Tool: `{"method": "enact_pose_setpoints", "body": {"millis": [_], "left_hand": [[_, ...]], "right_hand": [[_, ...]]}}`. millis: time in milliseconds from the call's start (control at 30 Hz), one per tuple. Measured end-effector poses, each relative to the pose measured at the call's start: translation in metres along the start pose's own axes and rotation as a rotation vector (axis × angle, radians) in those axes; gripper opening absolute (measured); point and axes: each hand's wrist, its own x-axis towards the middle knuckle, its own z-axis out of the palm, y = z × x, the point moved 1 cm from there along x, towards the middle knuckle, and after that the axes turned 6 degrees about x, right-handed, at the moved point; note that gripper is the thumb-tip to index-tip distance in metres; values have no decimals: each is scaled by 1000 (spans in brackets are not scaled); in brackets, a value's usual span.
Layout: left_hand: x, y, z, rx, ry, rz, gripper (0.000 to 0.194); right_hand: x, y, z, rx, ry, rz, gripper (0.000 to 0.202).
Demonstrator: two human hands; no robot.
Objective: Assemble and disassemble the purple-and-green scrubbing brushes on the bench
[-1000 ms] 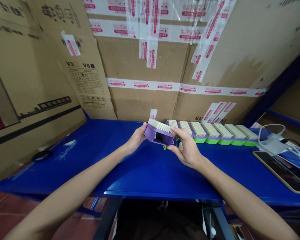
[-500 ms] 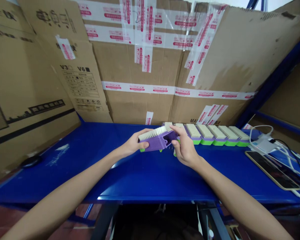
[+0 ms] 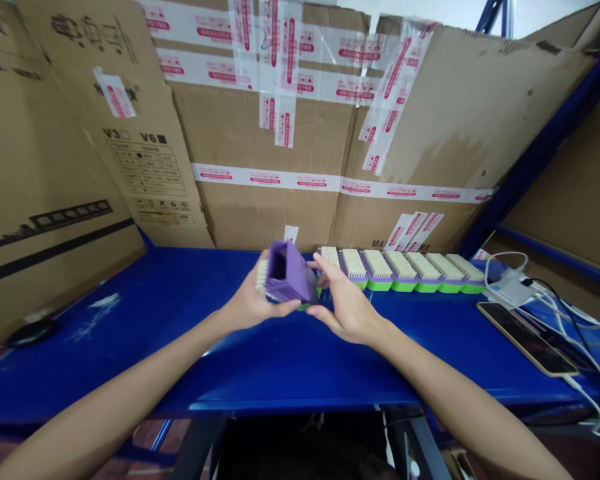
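Purple brush body (image 3: 295, 275) sits near the centre of the frame, held up over the blue surface (image 3: 290, 373) between our two hands. We have it tilted so its hollow end faces up towards us, with the pale bristles pointing to the left of the frame and a bit of green showing at its underside. Our left hand (image 3: 247, 301) pinches it, thumb along the lower edge and fingers behind the bristle side. Our right hand (image 3: 347, 303) is at its other end, thumb and fingers parted around it; we cannot tell whether those tips press on it

Right of centre, along the back of the surface, we see a row of brushes (image 3: 379, 268), bristles up, purple over green. Farther right lie a white adapter (image 3: 511, 291) and a phone (image 3: 527, 339); at the left edge there is a dark round object (image 3: 31, 331). Behind stands taped cardboard (image 3: 260, 220)

We judge the step in hand to be turning and handling the piece in the air. Any further turn calls for a firm left pinch, the right fingers kept off the open mouth, and room left beside the row
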Motion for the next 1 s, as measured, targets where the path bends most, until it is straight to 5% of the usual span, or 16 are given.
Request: {"method": "enact_pose_setpoints", "body": {"millis": [100, 233, 333, 600, 867, 1000], "left_hand": [[6, -4, -5, 9, 189, -59, 64], [13, -8, -3, -108, 453, -84, 63], [16, -15, -1, -204, 525, -135, 55], [11, -16, 13, -459, 319, -372, 60], [1, -2, 23, -589, 47, -496, 71], [7, -7, 16, -572, 90, -438, 77]], "right_hand": [[1, 0, 3, -72, -36, -17, 93], [1, 5, 5, -175, -45, -30, 86], [0, 10, 3, -227, -29, -49, 83], [-2, 14, 8, -413, -84, -159, 84], [-7, 28, 11, -343, -140, -212, 59], [-10, 34, 1, -280, -37, -263, 66]]}}
